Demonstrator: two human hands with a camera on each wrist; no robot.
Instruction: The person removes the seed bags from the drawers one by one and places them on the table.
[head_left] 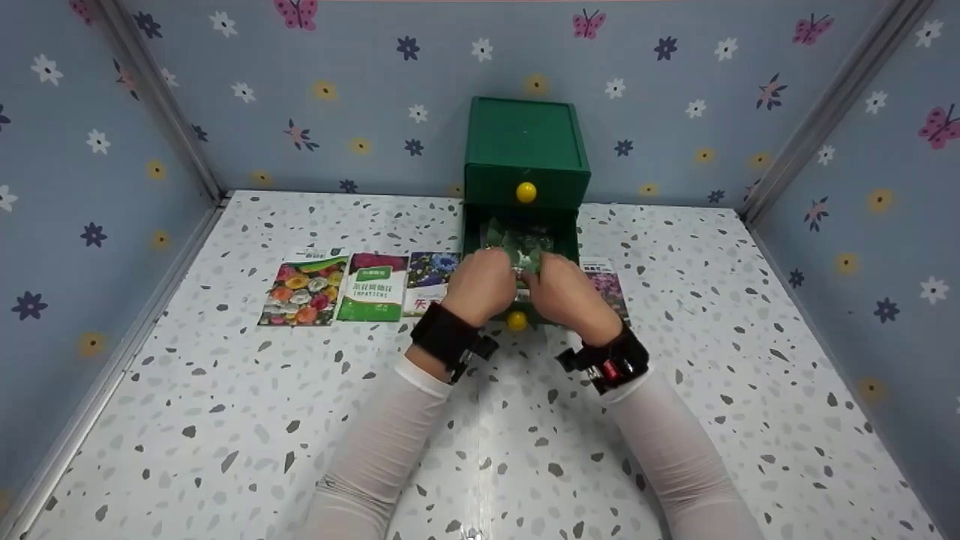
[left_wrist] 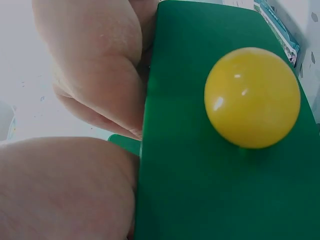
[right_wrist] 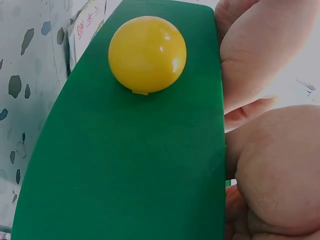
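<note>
A small green two-drawer cabinet point(head_left: 529, 135) stands at the back wall, its lower drawer point(head_left: 571, 236) pulled out. In that drawer lies a shiny, green-patterned packet point(head_left: 523, 244), partly covered by my hands. My left hand point(head_left: 481, 285) reaches over the drawer's left side with curled fingers and seems to grip the packet's near left edge. From the right, my right hand point(head_left: 574, 296) pinches at its near right edge, thumb inward. Both wrist views show the drawer front point(left_wrist: 210, 185) with its yellow knob point(right_wrist: 147, 55); the fingertips are hidden behind its top edge.
Left of the cabinet lie a multicoloured flower seed packet point(head_left: 301, 292), a green-and-white one point(head_left: 373, 289) and a blue-flower one point(head_left: 431, 281). A pink-flower packet point(head_left: 606, 285) lies right of the drawer. The upper drawer, with a yellow knob point(head_left: 526, 193), is closed.
</note>
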